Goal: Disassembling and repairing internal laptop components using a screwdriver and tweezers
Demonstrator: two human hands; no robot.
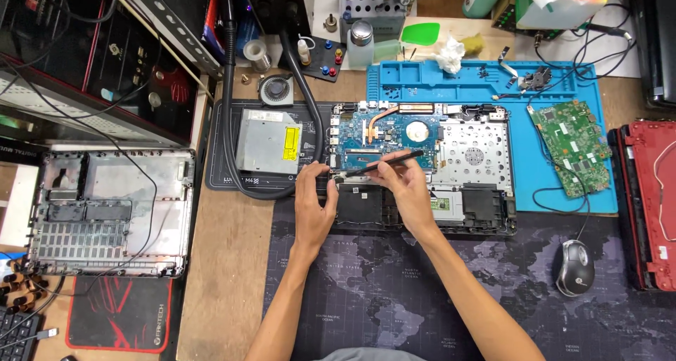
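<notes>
fingers of the right hand (403, 181) pinch a thin black tool (380, 164) pen-style, closed around its middle so the far end slants up to the right and the working tip drops low, meeting the lower left corner of the blue motherboard (384, 132). beside that tip the left hand (313, 192) curls down onto the open laptop chassis (486, 206), fingertips pressed together at the board's edge; whether they pinch a small part or only steady the frame cannot be told. both wrists rest low on the chassis front, forearms coming in from below and converging, which looks like bracing for fine work. the chassis lies half on the dark map-print desk mat (394, 290), with a silver optical drive (267, 141) just to its left and a green circuit board (572, 146) apart on the blue work mat (493, 86).
</notes>
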